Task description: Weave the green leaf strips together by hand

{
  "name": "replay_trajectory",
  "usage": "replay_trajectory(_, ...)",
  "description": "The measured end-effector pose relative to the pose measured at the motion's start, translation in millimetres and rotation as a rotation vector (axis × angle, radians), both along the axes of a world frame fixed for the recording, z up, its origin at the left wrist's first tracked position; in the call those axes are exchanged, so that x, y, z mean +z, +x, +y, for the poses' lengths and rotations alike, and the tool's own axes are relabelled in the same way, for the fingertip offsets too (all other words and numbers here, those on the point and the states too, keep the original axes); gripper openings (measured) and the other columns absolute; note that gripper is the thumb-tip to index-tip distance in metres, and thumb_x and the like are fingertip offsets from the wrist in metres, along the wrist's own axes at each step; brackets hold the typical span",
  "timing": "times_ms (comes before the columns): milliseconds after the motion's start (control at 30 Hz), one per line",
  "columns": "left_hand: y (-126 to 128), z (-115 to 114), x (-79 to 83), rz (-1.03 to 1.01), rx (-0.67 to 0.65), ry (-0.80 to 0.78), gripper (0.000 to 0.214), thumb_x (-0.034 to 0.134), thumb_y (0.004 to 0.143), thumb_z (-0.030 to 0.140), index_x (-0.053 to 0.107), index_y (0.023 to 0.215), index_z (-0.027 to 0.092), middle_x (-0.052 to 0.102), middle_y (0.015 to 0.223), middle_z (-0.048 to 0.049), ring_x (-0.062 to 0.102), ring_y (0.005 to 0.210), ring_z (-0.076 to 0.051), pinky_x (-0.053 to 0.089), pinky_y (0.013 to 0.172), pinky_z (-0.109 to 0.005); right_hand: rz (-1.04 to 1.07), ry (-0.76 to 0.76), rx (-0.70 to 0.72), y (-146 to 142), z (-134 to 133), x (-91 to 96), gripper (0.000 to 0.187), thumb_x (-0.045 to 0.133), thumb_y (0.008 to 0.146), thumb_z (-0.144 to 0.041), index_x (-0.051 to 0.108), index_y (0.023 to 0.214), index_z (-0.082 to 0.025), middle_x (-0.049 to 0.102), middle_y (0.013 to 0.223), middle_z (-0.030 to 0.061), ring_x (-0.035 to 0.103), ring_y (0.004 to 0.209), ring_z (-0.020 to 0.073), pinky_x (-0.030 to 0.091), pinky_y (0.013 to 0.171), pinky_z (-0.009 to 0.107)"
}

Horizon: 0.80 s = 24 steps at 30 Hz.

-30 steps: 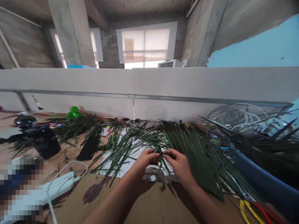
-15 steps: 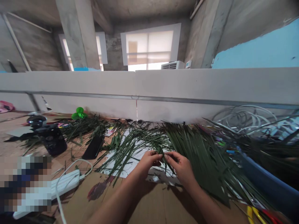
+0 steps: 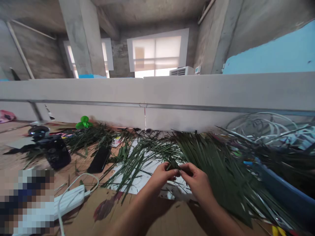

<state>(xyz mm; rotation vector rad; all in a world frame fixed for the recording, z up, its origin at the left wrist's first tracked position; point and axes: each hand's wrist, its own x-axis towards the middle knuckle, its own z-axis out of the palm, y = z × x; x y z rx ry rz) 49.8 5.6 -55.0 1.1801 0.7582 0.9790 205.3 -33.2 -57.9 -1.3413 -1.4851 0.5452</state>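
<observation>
Between my two hands is a small dark green bundle of leaf strips (image 3: 173, 164), folded or woven, too small to make out fully. My left hand (image 3: 164, 175) pinches it from the left. My right hand (image 3: 194, 178) has thumb and fingertips closed at its right side, touching it. Beneath and beyond the hands, loose cut green strips (image 3: 133, 164) lie over a white sheet (image 3: 140, 187). Just right of my right hand lies a thick pile of long green leaves (image 3: 214, 167).
A dark phone (image 3: 99, 159), a black cup (image 3: 57, 154) and a white power strip (image 3: 71, 200) with its cable lie at left. At right stand a blue basin (image 3: 283, 186) and coiled white tubing (image 3: 258, 126). A low white partition (image 3: 197, 91) runs behind.
Both hands have shifted slightly right and down with the leaf bundle, which now looks darker and more compact. The whole view has tipped up a little.
</observation>
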Motion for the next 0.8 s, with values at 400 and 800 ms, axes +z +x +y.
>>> replay_trajectory(400,-18,-4,15.1,-0.122,-0.114,0.0,0.049,0.092,0.043,0.045,0.066,0.069,0.012,0.057,0.065,0.0014,0.046,0.06,-0.009,0.036,0.063,-0.025,0.114,-0.098,0.064,0,5,-9.6,0.028,0.07,0.069,-0.046,0.074,0.079,-0.019,0.074,0.072,0.005,0.066,0.066,0.0232,0.05,0.058,0.028)
replay_trajectory(800,-29,9,-25.2,-0.161,-0.064,-0.146,0.047,0.093,0.041,0.035,0.069,0.075,0.013,0.066,0.07,-0.0022,0.055,0.059,-0.013,0.042,0.059,-0.026,0.013,-0.197,0.026,-10,8,-20.3,0.035,0.073,0.063,-0.055,0.078,0.08,-0.025,0.079,0.084,0.0087,0.074,0.079,0.0323,0.06,0.066,0.033)
